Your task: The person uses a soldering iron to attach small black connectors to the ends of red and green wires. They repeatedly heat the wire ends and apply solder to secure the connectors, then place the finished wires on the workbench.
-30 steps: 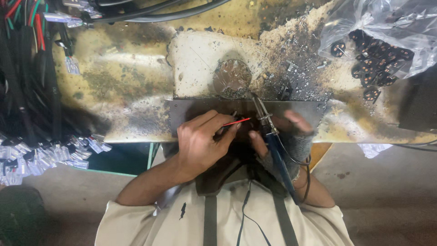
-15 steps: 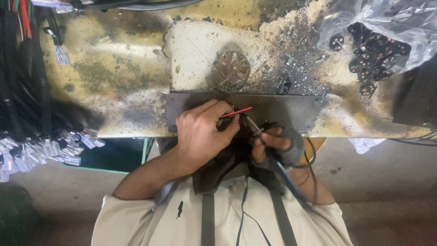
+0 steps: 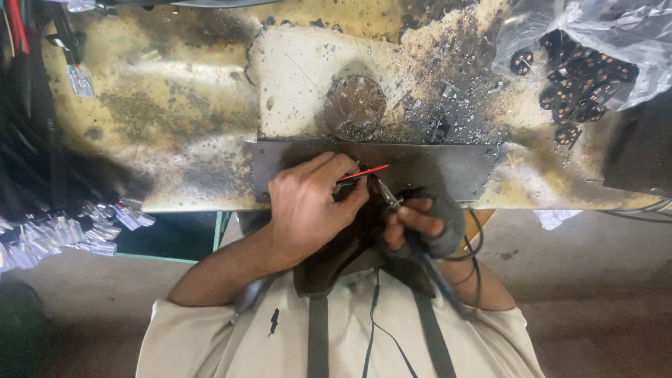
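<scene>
My left hand is bare and pinches a thin red wire whose end sticks out to the right over a dark metal plate at the bench's front edge. My right hand, in a grey fingerless glove, grips a soldering iron with a blue handle. The iron's tip points up and left, close beneath the red wire by my left fingertips. What lies between the two hands is hidden in shadow.
The scorched yellow bench carries a pale board with a round shiny disc and scattered solder bits. A clear plastic bag of black round parts lies at the back right. Small clear packets and dark cables hang at the left.
The soldering iron has drawn back toward me, its tip now lower and close to my left fingers. My left hand keeps holding the red wire in about the same place.
</scene>
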`<state>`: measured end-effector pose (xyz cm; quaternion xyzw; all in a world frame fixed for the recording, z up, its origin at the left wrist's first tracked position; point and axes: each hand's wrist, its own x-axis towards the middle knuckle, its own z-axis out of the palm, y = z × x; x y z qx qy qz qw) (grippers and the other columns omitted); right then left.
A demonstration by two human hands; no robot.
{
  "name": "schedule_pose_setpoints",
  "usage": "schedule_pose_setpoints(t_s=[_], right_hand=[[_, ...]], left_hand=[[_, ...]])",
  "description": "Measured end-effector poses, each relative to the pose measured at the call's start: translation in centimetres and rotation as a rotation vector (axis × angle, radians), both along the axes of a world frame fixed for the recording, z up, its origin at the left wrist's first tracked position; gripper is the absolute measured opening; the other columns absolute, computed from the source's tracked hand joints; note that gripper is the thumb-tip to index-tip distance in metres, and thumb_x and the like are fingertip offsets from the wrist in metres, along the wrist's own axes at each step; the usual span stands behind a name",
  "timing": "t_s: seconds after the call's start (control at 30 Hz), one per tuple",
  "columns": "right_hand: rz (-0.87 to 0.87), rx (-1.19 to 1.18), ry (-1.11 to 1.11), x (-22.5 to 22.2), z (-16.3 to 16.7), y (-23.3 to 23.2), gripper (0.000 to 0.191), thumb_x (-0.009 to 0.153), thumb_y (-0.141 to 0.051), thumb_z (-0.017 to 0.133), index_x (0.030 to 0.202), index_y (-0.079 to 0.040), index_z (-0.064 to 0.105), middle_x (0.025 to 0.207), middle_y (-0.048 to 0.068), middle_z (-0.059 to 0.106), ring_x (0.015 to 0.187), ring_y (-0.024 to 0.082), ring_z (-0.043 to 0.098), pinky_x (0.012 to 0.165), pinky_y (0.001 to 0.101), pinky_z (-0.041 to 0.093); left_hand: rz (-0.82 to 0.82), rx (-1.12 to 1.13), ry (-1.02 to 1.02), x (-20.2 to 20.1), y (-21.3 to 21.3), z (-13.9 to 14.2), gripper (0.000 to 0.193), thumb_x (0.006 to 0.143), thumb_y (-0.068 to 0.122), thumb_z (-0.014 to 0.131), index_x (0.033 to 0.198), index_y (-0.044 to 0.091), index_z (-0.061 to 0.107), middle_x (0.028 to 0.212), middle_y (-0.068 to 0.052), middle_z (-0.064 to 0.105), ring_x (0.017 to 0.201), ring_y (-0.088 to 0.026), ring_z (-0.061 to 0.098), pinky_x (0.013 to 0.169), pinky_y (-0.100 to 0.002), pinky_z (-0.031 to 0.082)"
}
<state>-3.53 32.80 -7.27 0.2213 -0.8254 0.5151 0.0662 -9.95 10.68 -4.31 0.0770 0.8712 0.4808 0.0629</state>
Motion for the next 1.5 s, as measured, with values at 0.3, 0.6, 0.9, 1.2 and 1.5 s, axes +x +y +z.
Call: schedule_pose_setpoints(t_s=[0.3,0.6,0.9,1.2,1.5], right_hand=[[0.033,0.11,0.18,1.0,-1.9,0.9,0.022,0.093,-0.001,0.071,0.106,-0.004,0.053,0.079,0.009,0.06,0.068,0.024,0.062,0.063,0.0339,0.051],[-0.249,-0.128,-0.377,2.7,-1.4,1.7,0.022,0.091,0.003,0.072,0.102,-0.003,0.054,0.076,0.01,0.063,0.066,0.018,0.061,0.061,0.0284,0.047],[-0.047,0.038,0.026,2.1,-1.2,0.7,0.035,0.088,0.003,0.073,0.114,-0.007,0.053,0.081,0.007,0.062,0.066,0.022,0.064,0.063,0.033,0.052],[-0.261,-0.024,-0.281,5.7,-4.5,3.0,0.015,0.096,0.006,0.069,0.101,-0.005,0.058,0.092,0.007,0.064,0.085,0.012,0.063,0.08,0.0258,0.051],[-0.221,-0.33,-0.521,0.8,-1.2,0.7,0.029,0.101,-0.011,0.072,0.117,-0.006,0.049,0.106,0.007,0.071,0.085,0.009,0.063,0.077,0.022,0.052]], left_hand=[[-0.002,0.004,-0.003,-0.1,0.0,0.2,0.015,0.081,0.013,0.081,0.088,0.007,0.069,0.079,-0.007,0.067,0.067,-0.029,0.068,0.057,-0.039,0.051],[-0.007,0.016,0.014,-0.1,0.0,0.0,0.018,0.081,0.014,0.082,0.09,0.007,0.068,0.081,-0.008,0.067,0.069,-0.03,0.068,0.058,-0.041,0.051],[-0.019,-0.007,-0.008,0.0,-0.1,0.0,0.017,0.081,0.015,0.082,0.087,0.008,0.067,0.079,-0.008,0.067,0.068,-0.031,0.068,0.057,-0.042,0.05],[-0.014,0.002,0.002,0.0,0.0,-0.1,0.019,0.08,0.016,0.082,0.09,0.008,0.068,0.082,-0.008,0.067,0.07,-0.031,0.068,0.059,-0.042,0.051],[-0.003,-0.029,-0.011,0.0,0.1,-0.2,0.018,0.078,0.016,0.082,0.087,0.009,0.068,0.079,-0.008,0.068,0.064,-0.03,0.067,0.055,-0.041,0.05]])
